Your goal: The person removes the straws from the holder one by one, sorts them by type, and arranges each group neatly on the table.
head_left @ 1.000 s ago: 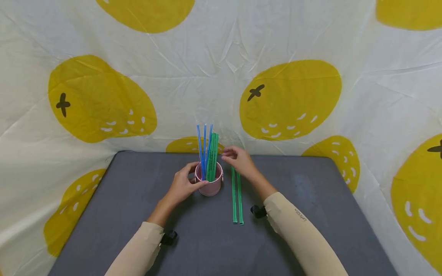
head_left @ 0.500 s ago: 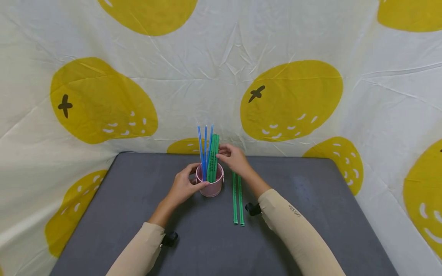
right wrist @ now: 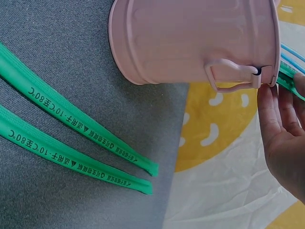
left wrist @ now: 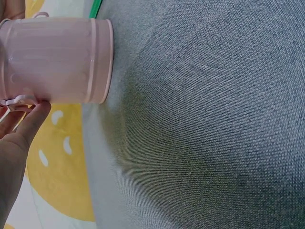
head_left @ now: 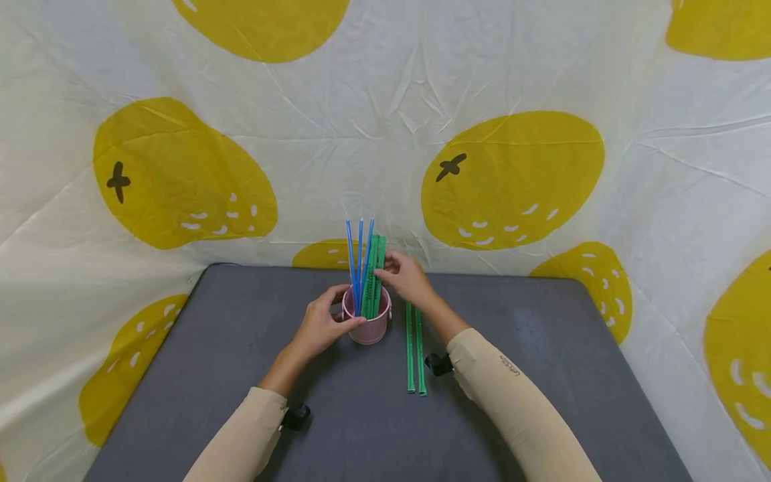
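Observation:
A small pink metal bucket stands upright on the table, several green paper-wrapped straws and some blue straws in clear wrap leaning inside it. My left hand holds the bucket's left side, thumb at the front rim; in the left wrist view a finger touches the wall by the handle. At the right rim, my right hand pinches the green straws between thumb and fingers. The right wrist view shows the thumb against the green wrapping. How many straws it pinches is hidden.
Two more green wrapped straws lie side by side on the dark grey table, right of the bucket and under my right wrist. Behind the table's far edge hangs a pale cloth printed with yellow fruit.
My right hand has moved left to the bucket and taken hold of the green straws, which now lean slightly further right. The left hand stays on the bucket.

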Motion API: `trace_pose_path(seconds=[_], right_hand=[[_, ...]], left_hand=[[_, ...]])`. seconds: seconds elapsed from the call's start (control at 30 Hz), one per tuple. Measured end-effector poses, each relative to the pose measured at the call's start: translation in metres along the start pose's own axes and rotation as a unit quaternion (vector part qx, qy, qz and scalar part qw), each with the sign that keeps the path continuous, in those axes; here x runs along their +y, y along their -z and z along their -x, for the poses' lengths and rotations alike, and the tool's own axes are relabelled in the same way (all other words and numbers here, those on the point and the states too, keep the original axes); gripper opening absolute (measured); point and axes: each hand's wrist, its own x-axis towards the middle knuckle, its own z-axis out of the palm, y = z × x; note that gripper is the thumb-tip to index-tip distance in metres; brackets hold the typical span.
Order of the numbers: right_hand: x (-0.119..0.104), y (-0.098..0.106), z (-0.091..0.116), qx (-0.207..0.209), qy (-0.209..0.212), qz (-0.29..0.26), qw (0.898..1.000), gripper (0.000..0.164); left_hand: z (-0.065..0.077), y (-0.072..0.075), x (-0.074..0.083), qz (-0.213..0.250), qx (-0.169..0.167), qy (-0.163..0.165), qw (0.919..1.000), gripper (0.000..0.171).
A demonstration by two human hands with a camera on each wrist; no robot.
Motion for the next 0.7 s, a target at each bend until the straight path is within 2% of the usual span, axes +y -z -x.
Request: trace_pose_path(seconds=[0.2, 0.7], right_hand=[[0.0017, -0.0008, -0.0002, 0.008, -0.003, 0.006, 1.000, 0.023], [0.0021, 0.0042, 0.0009, 0.011, 0.010, -0.026, 1.000, 0.025]], left_hand=[[0.0001, -0.0003, -0.0004, 0.013, 0.001, -0.006, 0.9999, 0.078], [-0.0006, 0.0009, 0.0011, 0.001, -0.001, 0.007, 1.0000, 0.078]])
